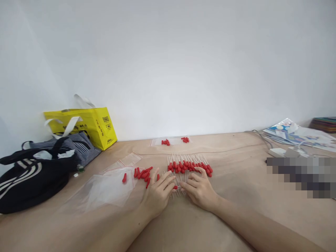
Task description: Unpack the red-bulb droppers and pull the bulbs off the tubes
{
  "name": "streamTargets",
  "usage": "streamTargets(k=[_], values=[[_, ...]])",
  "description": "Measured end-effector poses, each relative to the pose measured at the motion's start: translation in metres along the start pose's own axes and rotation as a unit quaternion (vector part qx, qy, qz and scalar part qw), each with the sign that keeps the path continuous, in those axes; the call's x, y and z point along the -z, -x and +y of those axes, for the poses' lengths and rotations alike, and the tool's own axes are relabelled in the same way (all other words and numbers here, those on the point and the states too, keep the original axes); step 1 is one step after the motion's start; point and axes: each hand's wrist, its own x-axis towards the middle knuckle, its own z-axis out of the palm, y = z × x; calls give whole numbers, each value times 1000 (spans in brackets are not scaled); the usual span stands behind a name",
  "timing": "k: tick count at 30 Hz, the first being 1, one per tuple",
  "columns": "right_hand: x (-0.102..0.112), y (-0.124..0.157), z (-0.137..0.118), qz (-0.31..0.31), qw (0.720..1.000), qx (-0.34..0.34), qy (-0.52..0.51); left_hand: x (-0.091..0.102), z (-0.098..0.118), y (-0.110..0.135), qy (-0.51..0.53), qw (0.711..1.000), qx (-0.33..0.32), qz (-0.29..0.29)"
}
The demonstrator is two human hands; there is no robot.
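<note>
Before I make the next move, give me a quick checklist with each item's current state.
1. Both hands in view, left hand and right hand: ok.
2. Small red piece showing between the hands: ok.
3. Firm grip on that piece: cannot tell; fingers hide the contact.
4. Loose red pieces gathered together: not ok; one lies apart to their left, by the clear bags.
5. Yellow bag away from the hands: ok, it stands back by the wall.

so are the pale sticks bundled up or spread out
Spread out: the pale sticks lie side by side in a wide row on the table.
</note>
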Motion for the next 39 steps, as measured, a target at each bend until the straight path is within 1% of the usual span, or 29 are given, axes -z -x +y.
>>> streamTargets(k=[4, 8, 11, 15, 20, 22, 25, 28, 31, 35, 39], values=[[3, -1, -2, 5, 1000, 17, -4, 10, -1, 1, -23, 999, -20, -42], [5, 0, -3, 15, 1000, 18, -3, 17, -3, 1, -42, 996, -36, -67], [4, 1, -2, 19, 1000, 8, -5, 16, -4, 1, -50, 995, -46, -69], [0, 2, -1, 43, 999, 15, -8, 12, -6, 2, -55, 995, -65, -58], [2, 5, 2, 59, 998, 11, -21, 14, -8, 4, -47, 996, -56, -46], [4, 8, 5, 68, 997, -9, -20, 17, -13, 7, -50, 998, -30, -37], [2, 13, 10, 70, 997, -37, -18, 20, -23, 15, -58, 998, 35, -9], [-5, 15, 10, 39, 998, -50, -22, 18, -35, 21, -42, 995, 95, 14], [-13, 13, 4, 6, 996, -89, -26, 14, -48, 22, -23, 987, 157, 24], [-14, 4, -6, 3, 989, -139, -50, 12, -64, 24, -17, 973, 230, 7], [-17, -8, -13, 18, 985, -163, -48, 10, -73, 27, -12, 962, 273, -8]])
